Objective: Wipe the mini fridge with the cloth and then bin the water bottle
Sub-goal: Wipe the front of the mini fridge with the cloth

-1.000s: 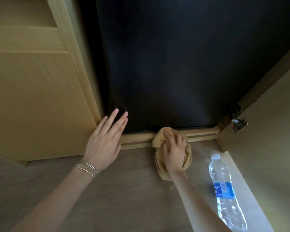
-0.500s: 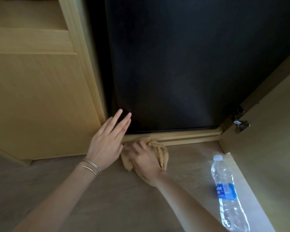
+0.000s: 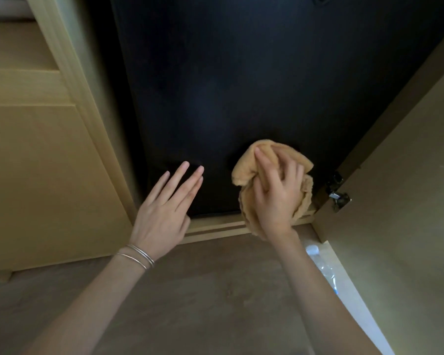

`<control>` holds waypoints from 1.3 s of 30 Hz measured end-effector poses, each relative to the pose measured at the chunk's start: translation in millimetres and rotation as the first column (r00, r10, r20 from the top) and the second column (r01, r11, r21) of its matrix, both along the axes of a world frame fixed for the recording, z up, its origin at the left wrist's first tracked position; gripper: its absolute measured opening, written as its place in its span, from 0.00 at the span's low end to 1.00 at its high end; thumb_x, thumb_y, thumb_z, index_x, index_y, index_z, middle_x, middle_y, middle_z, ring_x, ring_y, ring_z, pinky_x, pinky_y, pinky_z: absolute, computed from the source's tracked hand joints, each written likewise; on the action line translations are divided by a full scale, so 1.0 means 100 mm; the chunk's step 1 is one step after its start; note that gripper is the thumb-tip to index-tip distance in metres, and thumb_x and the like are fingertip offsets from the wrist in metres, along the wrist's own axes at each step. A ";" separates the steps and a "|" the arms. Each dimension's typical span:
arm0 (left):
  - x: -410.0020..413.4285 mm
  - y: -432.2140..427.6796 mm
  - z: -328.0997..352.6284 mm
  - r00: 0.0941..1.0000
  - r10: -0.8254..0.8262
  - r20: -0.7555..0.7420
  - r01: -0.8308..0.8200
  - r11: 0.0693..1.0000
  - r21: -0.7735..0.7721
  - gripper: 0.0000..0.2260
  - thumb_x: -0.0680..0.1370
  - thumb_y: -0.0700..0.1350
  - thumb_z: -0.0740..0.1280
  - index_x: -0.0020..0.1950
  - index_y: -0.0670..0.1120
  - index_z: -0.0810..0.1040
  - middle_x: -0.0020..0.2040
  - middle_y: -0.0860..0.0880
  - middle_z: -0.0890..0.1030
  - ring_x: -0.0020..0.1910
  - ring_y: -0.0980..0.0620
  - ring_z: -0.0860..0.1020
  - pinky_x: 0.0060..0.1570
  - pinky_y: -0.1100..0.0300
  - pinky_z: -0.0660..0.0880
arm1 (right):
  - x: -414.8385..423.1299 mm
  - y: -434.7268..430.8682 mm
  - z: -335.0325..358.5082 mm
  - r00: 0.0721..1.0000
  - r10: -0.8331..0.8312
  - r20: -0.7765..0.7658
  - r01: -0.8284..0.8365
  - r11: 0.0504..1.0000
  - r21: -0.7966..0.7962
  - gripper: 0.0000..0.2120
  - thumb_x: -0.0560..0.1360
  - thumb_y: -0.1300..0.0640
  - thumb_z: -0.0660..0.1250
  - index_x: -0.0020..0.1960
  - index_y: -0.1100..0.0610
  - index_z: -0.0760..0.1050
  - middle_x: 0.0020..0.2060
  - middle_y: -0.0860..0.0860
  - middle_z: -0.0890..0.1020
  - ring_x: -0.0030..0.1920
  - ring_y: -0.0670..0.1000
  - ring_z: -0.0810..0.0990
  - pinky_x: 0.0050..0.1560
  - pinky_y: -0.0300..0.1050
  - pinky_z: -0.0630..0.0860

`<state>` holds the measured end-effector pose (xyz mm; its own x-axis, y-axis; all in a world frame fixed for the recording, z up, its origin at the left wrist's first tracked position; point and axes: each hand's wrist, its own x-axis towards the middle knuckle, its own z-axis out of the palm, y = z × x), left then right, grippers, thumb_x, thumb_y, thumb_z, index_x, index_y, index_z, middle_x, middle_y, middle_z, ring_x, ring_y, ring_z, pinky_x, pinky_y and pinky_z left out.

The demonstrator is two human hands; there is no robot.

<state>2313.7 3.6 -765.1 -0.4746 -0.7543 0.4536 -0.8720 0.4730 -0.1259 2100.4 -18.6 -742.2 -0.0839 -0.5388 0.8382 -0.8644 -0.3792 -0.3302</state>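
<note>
The black mini fridge (image 3: pixel 254 85) stands inside a wooden cabinet and fills the upper middle of the head view. My right hand (image 3: pixel 277 198) presses a bunched tan cloth (image 3: pixel 249 165) against the lower right of the fridge door, fingers spread over it. My left hand (image 3: pixel 164 211) lies flat with straight fingers against the door's lower left corner; two thin bracelets sit on its wrist. A clear plastic water bottle (image 3: pixel 326 270) with a white cap lies on the floor at the right, mostly hidden behind my right forearm.
The open cabinet door (image 3: pixel 408 226) stands at the right, its metal hinge (image 3: pixel 340 197) near the cloth. A wooden cabinet panel (image 3: pixel 36 162) is at the left. A wooden sill (image 3: pixel 215 226) runs under the fridge. Brown floor (image 3: pixel 203 303) lies below.
My right hand has carried the cloth from the sill at the left, beside my left hand, up and right onto the fridge door. The left hand has stayed in place.
</note>
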 end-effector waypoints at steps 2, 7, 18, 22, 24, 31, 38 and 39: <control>0.00 0.01 -0.01 1.000 0.008 0.012 -0.008 1.000 0.001 0.32 0.70 0.39 0.66 0.75 0.38 0.65 0.78 0.45 0.59 0.78 0.43 0.54 0.74 0.46 0.53 | 0.05 -0.07 -0.11 1.000 -0.009 -0.022 0.009 1.000 -0.003 0.18 0.73 0.65 0.62 0.60 0.55 0.77 0.56 0.60 0.76 0.54 0.57 0.70 0.58 0.49 0.67; 0.02 0.03 -0.02 0.997 0.020 0.075 -0.022 1.000 0.018 0.33 0.70 0.39 0.68 0.75 0.38 0.65 0.78 0.44 0.60 0.77 0.43 0.54 0.73 0.45 0.55 | -0.01 -0.01 -0.71 0.981 0.098 -0.169 -0.072 0.985 0.158 0.19 0.74 0.63 0.61 0.63 0.51 0.73 0.57 0.55 0.72 0.52 0.57 0.70 0.54 0.49 0.68; 0.08 0.08 -0.10 0.995 0.032 0.090 -0.038 0.997 0.066 0.35 0.68 0.38 0.70 0.75 0.38 0.65 0.78 0.45 0.59 0.78 0.44 0.54 0.74 0.46 0.53 | -0.14 0.19 -0.36 0.998 -0.060 0.011 0.059 0.995 0.079 0.21 0.72 0.64 0.63 0.63 0.52 0.74 0.58 0.57 0.75 0.55 0.57 0.69 0.58 0.47 0.65; 0.03 0.08 -0.13 0.997 0.036 0.070 -0.041 0.997 0.072 0.35 0.68 0.39 0.71 0.74 0.38 0.66 0.78 0.45 0.58 0.78 0.44 0.54 0.74 0.46 0.53 | -0.03 -0.03 -0.23 0.978 -0.169 0.120 0.156 0.982 0.108 0.22 0.71 0.64 0.62 0.64 0.54 0.74 0.59 0.55 0.71 0.57 0.55 0.67 0.58 0.46 0.63; 0.00 0.07 -0.14 0.997 0.034 0.068 -0.039 0.996 0.075 0.36 0.67 0.39 0.71 0.74 0.38 0.66 0.78 0.46 0.57 0.78 0.44 0.53 0.75 0.48 0.50 | 0.07 0.03 -0.45 0.994 -0.043 -0.103 0.055 0.991 0.123 0.21 0.71 0.63 0.60 0.62 0.54 0.75 0.58 0.54 0.70 0.53 0.57 0.68 0.52 0.49 0.65; 0.15 0.08 -0.14 0.994 0.028 0.109 -0.037 0.996 0.082 0.36 0.68 0.38 0.71 0.75 0.38 0.65 0.78 0.45 0.57 0.78 0.45 0.54 0.75 0.47 0.51 | 0.14 0.36 -1.35 0.944 0.184 -0.275 0.005 0.823 0.567 0.23 0.72 0.59 0.55 0.66 0.51 0.72 0.59 0.54 0.74 0.55 0.57 0.72 0.46 0.55 0.78; 0.23 0.12 -0.21 0.991 0.041 0.124 -0.057 0.990 0.128 0.38 0.66 0.39 0.74 0.74 0.38 0.65 0.78 0.43 0.60 0.77 0.43 0.55 0.75 0.48 0.49 | 0.03 0.29 -0.86 0.986 0.113 -0.126 -0.072 0.955 0.289 0.20 0.75 0.60 0.60 0.65 0.48 0.73 0.60 0.51 0.72 0.53 0.55 0.70 0.52 0.48 0.70; 0.23 0.13 -0.22 0.992 0.043 0.118 -0.059 0.989 0.133 0.38 0.66 0.39 0.74 0.74 0.38 0.65 0.78 0.43 0.60 0.77 0.43 0.55 0.75 0.48 0.49 | 0.05 0.21 -0.83 0.989 0.086 -0.122 -0.045 0.952 0.302 0.20 0.74 0.60 0.61 0.65 0.48 0.73 0.59 0.52 0.72 0.54 0.55 0.70 0.53 0.49 0.70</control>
